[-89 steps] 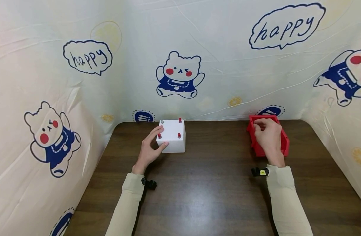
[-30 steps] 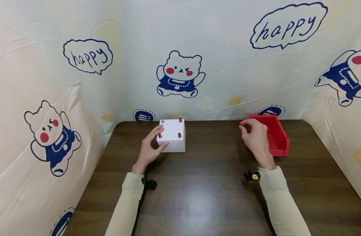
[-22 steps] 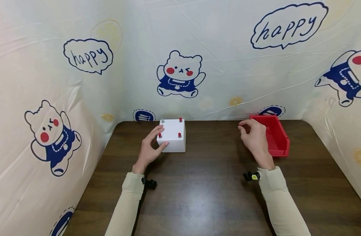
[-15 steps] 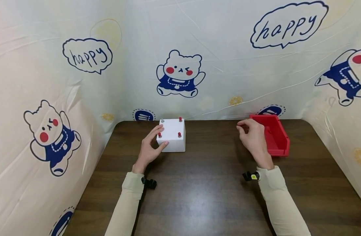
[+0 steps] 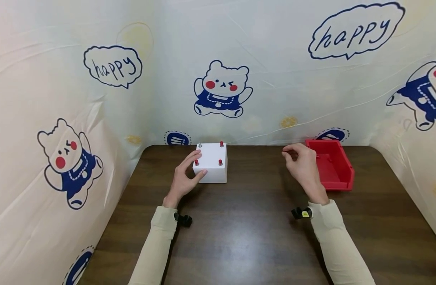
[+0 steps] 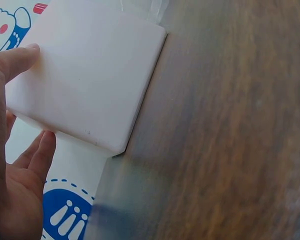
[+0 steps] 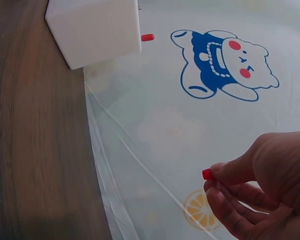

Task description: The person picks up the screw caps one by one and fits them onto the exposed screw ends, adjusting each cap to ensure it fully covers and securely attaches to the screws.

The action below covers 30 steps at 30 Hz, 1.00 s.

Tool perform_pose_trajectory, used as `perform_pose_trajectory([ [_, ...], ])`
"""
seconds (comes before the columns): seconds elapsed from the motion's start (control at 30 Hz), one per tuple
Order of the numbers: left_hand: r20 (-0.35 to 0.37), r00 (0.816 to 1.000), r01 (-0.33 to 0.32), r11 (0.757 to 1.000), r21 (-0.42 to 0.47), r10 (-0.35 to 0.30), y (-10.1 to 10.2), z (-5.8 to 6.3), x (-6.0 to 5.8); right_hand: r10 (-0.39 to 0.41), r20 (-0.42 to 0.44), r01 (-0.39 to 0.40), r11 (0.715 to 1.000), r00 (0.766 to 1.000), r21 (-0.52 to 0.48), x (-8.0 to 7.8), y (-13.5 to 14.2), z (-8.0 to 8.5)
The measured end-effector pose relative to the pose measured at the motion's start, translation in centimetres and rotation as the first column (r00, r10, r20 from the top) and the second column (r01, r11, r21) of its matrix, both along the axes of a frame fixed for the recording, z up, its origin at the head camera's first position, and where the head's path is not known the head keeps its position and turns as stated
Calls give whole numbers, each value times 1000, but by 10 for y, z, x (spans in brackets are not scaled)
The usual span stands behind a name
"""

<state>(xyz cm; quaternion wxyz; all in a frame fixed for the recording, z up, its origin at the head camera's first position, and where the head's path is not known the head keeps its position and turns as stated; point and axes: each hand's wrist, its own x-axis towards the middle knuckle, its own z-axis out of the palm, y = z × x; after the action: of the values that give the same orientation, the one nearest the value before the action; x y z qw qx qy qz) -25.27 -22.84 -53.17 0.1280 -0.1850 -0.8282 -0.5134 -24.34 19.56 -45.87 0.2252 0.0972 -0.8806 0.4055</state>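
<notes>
In the head view a white box (image 5: 210,171) stands at the table's back, left of centre. Red caps (image 5: 220,162) sit on three of its top posts; the back-left post (image 5: 200,145) is bare metal. My left hand (image 5: 183,180) grips the box's left side, thumb on the front face and fingers by the top edge. My right hand (image 5: 305,169) hovers just left of the red bin (image 5: 334,186). Between its thumb and index finger, the right wrist view shows a small red cap (image 7: 207,174), mostly hidden by the fingertips.
The red bin overlaps my right hand in the head view. A brown wooden table (image 5: 235,221) lies under everything. Behind it hangs a pale printed cloth (image 5: 267,91), which also runs along both sides.
Three seconds ago my right hand was inside the red bin; it has since come out and drifted left. My left hand stays on the white box. The head view has shifted slightly.
</notes>
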Motion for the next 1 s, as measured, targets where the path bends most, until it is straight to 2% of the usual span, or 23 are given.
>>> perform_pose_trajectory([
  [0.7, -7, 1000, 11, 1000, 11, -10, 0, 0, 0, 23, -39, -24, 1000, 999, -13, -2, -22, 6],
  [1.0, -16, 1000, 12, 1000, 0, -12, 0, 1, 1, 41, -23, -42, 998, 999, -48, -4, -30, 6],
])
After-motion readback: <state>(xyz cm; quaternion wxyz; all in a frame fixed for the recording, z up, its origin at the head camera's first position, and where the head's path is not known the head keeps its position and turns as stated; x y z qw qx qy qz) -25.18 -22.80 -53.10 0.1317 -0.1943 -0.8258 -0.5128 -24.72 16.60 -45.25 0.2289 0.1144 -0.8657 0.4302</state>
